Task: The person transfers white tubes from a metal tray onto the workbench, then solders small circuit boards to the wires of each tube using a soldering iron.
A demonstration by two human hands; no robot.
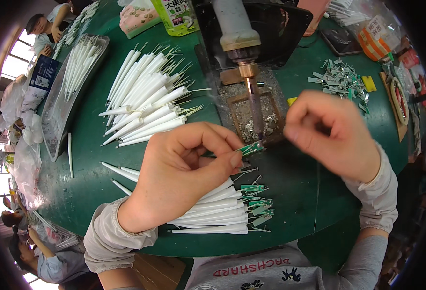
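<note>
My left hand (184, 166) is closed in a pinch on a small green circuit board (252, 148). The board lies just under the tip of a soldering iron (255, 106), which points down from above. I cannot tell whether they touch. My right hand (326, 133), slightly blurred, is to the right of the iron with thumb and forefinger pinched; what they hold, if anything, is not visible. Beneath my left hand lies a row of white tapered tubes (218, 215), with wires and green boards (261, 205) at their right ends.
A pile of white tapered tubes with wires (145, 96) lies at the left. Beside it is a long tray (53, 130) of similar tubes. A solder-flecked holder (235, 113) sits under the iron. Loose small boards (343, 79) are heaped at the right. Other people work at the far left.
</note>
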